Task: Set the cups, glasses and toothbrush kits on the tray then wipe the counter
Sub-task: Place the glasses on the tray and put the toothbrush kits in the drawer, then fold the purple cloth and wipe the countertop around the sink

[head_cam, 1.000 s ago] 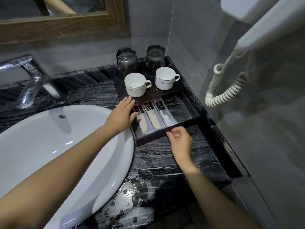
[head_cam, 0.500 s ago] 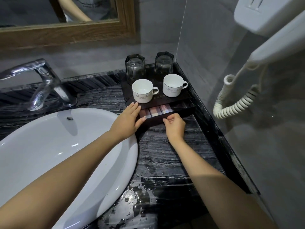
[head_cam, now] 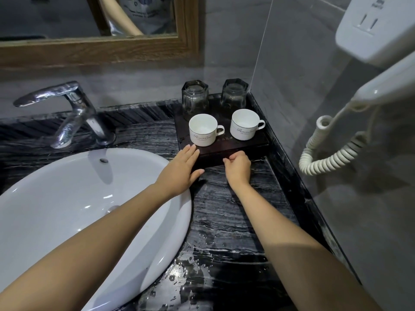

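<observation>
A dark wooden tray (head_cam: 251, 143) stands in the counter's back right corner. On it are two white cups (head_cam: 202, 129) (head_cam: 245, 124) and, behind them, two upturned dark glasses (head_cam: 195, 96) (head_cam: 234, 93). Its front drawer is pushed in, so the toothbrush kits are hidden. My left hand (head_cam: 182, 169) lies flat with straight fingers against the tray's front left corner. My right hand (head_cam: 238, 167) has curled fingers at the drawer's front edge; I cannot tell if it grips anything.
The black marble counter (head_cam: 226, 221) is wet, with drops near the front. A white basin (head_cam: 74, 207) and chrome tap (head_cam: 74, 113) fill the left. A wall hair dryer (head_cam: 377, 63) with a coiled cord (head_cam: 332, 153) hangs at the right. A framed mirror (head_cam: 96, 48) is behind.
The tray's drawer, open with the toothbrush kits showing, has been pushed fully in by my right hand. My left hand stayed at the tray's left corner.
</observation>
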`<state>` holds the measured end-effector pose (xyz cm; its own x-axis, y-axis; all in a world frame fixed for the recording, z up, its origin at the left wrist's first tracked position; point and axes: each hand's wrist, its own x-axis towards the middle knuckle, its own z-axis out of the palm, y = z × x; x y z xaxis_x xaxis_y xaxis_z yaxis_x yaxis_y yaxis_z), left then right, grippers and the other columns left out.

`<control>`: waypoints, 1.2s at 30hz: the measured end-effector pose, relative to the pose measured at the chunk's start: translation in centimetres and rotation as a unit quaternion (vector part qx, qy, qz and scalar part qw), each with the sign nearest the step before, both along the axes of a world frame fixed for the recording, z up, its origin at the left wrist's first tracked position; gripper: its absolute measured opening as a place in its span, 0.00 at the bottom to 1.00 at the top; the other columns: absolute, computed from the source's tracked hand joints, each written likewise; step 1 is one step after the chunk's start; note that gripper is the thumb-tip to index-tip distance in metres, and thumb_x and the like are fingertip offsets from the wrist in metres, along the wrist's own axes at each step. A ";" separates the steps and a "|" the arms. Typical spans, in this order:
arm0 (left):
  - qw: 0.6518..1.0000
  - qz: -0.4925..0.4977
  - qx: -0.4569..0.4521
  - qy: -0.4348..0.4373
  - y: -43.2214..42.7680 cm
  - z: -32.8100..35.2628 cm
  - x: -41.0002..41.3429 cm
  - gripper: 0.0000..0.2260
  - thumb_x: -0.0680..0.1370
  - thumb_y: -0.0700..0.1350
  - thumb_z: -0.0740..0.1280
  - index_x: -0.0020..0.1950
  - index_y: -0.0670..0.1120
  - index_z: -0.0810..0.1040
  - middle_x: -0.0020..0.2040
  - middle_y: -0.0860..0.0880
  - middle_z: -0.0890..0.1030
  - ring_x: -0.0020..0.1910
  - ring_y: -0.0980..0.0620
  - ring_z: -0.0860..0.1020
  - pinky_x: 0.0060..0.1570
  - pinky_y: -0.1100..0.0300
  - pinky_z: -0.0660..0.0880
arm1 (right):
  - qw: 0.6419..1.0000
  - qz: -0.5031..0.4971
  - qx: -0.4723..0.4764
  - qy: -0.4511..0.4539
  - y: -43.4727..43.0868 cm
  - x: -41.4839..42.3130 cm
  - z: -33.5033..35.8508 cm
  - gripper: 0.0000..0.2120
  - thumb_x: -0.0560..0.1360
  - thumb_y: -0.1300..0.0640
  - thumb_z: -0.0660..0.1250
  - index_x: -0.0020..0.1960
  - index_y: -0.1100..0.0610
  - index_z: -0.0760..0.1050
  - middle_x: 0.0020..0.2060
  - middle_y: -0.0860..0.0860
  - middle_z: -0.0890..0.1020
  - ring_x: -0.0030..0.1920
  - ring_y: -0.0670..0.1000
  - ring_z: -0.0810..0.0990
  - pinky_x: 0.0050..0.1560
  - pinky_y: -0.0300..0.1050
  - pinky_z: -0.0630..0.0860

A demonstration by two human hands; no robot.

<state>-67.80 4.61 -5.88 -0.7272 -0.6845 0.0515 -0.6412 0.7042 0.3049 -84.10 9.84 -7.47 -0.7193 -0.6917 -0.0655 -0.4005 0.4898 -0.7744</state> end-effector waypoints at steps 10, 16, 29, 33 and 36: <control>0.998 0.008 0.008 -0.057 0.5 0.7 0.6 0.30 0.79 0.54 0.56 0.76 0.43 0.51 0.78 0.44 0.50 0.77 0.48 0.47 0.75 0.56 0.46 | 0.977 0.116 0.155 0.091 1.1 -0.1 2.6 0.26 0.75 0.51 0.67 0.65 0.64 0.66 0.65 0.60 0.69 0.66 0.60 0.68 0.63 0.53 0.70; 0.996 0.017 0.005 -0.088 1.2 2.0 3.0 0.29 0.79 0.54 0.56 0.76 0.44 0.52 0.77 0.44 0.54 0.77 0.46 0.50 0.75 0.53 0.50 | 0.953 0.145 0.247 0.097 2.0 0.4 5.6 0.31 0.75 0.47 0.64 0.70 0.63 0.60 0.69 0.61 0.65 0.70 0.62 0.62 0.66 0.55 0.66; 0.982 0.112 0.083 -0.125 6.2 4.9 22.3 0.24 0.78 0.54 0.59 0.73 0.48 0.62 0.73 0.47 0.66 0.73 0.45 0.61 0.71 0.49 0.59 | 0.904 0.251 0.317 0.142 6.0 17.5 8.2 0.35 0.75 0.43 0.60 0.73 0.60 0.53 0.73 0.59 0.59 0.72 0.63 0.57 0.69 0.57 0.59; 0.976 0.164 0.120 -0.082 9.5 5.8 31.0 0.20 0.78 0.52 0.60 0.68 0.48 0.70 0.67 0.47 0.74 0.66 0.46 0.71 0.66 0.53 0.66 | 0.840 0.385 0.337 0.180 7.5 25.4 9.6 0.31 0.77 0.44 0.58 0.73 0.62 0.57 0.72 0.58 0.65 0.71 0.60 0.63 0.69 0.51 0.61; 0.966 0.204 0.143 -0.067 12.1 6.6 37.3 0.17 0.77 0.50 0.61 0.65 0.48 0.73 0.62 0.47 0.79 0.60 0.48 0.76 0.62 0.56 0.70 | 0.794 0.472 0.332 0.189 8.3 31.7 10.6 0.28 0.77 0.45 0.58 0.70 0.62 0.63 0.69 0.57 0.70 0.67 0.58 0.69 0.64 0.49 0.66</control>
